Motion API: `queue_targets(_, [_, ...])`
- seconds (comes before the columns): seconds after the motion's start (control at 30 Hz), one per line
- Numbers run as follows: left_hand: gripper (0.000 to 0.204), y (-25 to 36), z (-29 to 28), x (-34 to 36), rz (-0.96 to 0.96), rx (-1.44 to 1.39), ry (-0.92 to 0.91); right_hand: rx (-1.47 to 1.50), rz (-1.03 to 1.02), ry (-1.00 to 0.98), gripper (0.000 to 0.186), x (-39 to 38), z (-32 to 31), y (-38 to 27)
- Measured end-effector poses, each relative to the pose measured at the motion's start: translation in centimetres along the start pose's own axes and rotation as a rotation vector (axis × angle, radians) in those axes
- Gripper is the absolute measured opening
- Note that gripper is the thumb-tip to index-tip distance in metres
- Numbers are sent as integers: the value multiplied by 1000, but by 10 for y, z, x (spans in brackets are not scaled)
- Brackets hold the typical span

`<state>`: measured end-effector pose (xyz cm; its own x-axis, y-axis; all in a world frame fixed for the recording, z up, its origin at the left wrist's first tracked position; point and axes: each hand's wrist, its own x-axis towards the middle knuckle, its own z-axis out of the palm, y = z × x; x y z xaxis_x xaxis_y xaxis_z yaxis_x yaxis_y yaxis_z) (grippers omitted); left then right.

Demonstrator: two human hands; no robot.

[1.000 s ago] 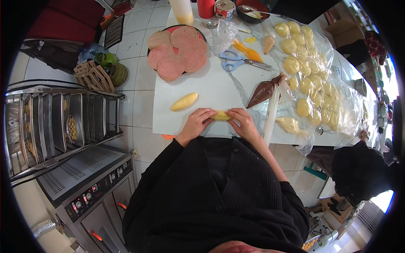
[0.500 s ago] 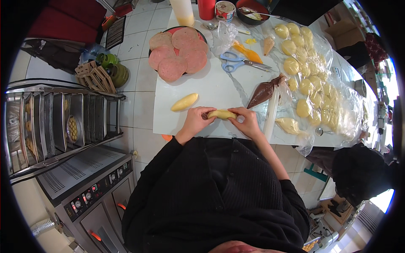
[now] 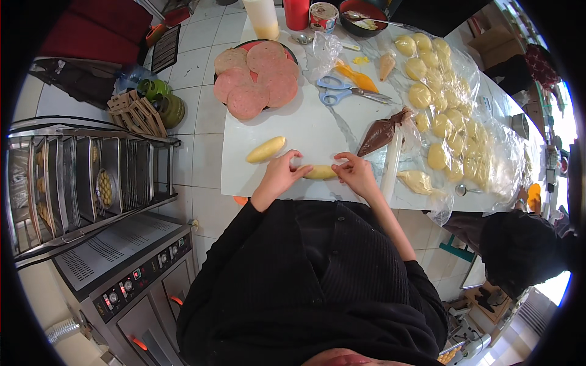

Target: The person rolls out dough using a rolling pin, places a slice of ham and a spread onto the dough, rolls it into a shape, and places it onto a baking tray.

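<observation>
A pale yellow dough roll [image 3: 320, 172] lies crosswise on the white table near its front edge, between my hands. My left hand [image 3: 279, 178] has its thumb at the roll's left end, with the index finger lifted and bent away from it. At the right end, my right hand [image 3: 358, 175] touches the dough with the thumb, its index finger raised and apart. Both hands are partly open around the ends. A second shaped dough roll [image 3: 266, 149] rests just beyond my left hand. Past my right hand lies a piping bag of brown filling [image 3: 379, 135].
Round meat slices [image 3: 249, 101] cover a dark plate at the far left. Blue-handled scissors [image 3: 345, 91] and an orange scraper [image 3: 359, 77] lie in the middle. Dough balls [image 3: 420, 96] under plastic line the right side. A tray rack [image 3: 91, 183] and oven [image 3: 131, 262] stand left.
My fingers have loosened from the dough roll, with both index fingers lifting. The roll looks straighter and sits slightly nearer me. An orange object now shows by the person at right.
</observation>
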<state>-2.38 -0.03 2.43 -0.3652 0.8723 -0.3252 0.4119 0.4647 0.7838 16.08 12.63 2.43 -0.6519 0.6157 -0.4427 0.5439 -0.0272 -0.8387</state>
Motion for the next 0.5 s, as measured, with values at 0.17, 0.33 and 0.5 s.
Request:
queue_targets(0.17, [34, -26, 3, -3, 135, -50, 95, -19, -204, 131, 20, 1, -1, 20])
queue_targets(0.33, [31, -21, 11, -7, 160, -186, 139, 29, -242, 58, 21, -10, 4, 15])
queue_targets(0.5, [33, 0, 11, -10, 487, 162, 133, 13, -263, 90, 21, -4, 8, 17])
